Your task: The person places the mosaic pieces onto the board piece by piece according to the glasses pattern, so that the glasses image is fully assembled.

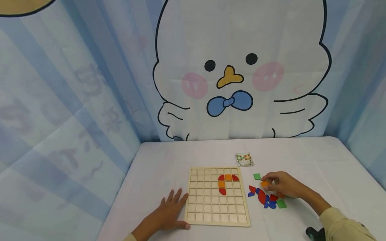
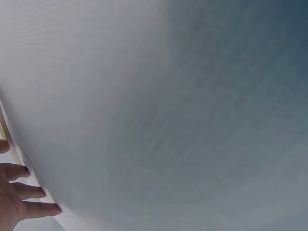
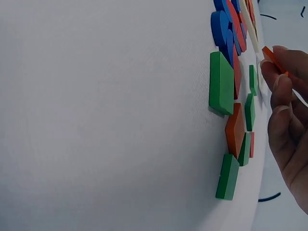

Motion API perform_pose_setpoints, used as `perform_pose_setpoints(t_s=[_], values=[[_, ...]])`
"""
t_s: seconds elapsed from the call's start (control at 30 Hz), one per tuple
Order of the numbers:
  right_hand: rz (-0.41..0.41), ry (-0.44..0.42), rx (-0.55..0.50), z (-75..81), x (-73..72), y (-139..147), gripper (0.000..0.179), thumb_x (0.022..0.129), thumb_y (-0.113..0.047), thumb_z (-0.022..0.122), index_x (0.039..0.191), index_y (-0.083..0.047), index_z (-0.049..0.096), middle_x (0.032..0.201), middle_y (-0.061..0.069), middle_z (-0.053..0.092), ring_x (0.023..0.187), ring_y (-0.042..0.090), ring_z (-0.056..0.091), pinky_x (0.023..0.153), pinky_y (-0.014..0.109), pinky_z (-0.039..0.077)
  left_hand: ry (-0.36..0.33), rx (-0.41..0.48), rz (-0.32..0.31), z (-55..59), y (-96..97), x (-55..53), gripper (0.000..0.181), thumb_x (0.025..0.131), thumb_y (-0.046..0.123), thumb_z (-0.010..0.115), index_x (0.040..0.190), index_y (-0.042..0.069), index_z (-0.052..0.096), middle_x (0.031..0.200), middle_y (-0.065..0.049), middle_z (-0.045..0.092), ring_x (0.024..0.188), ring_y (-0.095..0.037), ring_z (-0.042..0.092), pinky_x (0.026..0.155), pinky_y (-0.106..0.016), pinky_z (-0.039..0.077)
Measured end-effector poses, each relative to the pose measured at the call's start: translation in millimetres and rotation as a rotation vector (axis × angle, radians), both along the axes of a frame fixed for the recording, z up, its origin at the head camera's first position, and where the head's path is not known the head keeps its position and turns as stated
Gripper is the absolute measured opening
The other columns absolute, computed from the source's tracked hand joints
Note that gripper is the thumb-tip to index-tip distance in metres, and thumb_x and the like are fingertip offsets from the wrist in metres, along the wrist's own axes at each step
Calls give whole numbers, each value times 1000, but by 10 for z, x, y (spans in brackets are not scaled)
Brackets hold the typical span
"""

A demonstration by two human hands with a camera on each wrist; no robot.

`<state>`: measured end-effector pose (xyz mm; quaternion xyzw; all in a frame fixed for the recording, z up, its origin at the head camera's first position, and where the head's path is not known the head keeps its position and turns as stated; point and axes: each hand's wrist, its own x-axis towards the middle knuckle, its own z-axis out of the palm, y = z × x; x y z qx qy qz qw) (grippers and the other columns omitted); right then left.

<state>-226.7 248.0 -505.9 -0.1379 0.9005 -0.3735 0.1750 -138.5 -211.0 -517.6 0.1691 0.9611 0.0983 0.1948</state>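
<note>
In the head view, a wooden grid board (image 1: 211, 200) lies on the white table with red quarter-round and orange square tiles set in its upper right cells. My left hand (image 1: 170, 211) rests with spread fingers at the board's left edge, thumb by the lower left corner. To the right of the board, my right hand (image 1: 283, 184) pinches an orange square tile (image 1: 264, 183) between thumb and fingers. The right wrist view shows that orange tile (image 3: 275, 60) held above the table. Below the hand lie loose red tiles (image 1: 262, 197), blue tiles (image 1: 272, 204) and green tiles (image 1: 281, 203).
A small pattern card (image 1: 244, 159) lies behind the board. One green tile (image 1: 257, 176) sits apart, near the right fingertips. At the table's front right, a dark object (image 1: 315, 233) shows beside the sleeve. A printed curtain (image 1: 229, 124) hangs behind the table.
</note>
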Motion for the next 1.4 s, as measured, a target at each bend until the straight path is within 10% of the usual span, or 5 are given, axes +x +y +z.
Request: perform_pose_setpoints(t_s=[1.4], values=[[134,10,-227,-93,59,-543,30,89,-17,76,113,-3,66,90,6,61,59,13,57,55,26,53,-23,-4,24,18,42,-38,112,72,73,72,160,19,27,166,-21,19,148,-56,16,105,-77,30]])
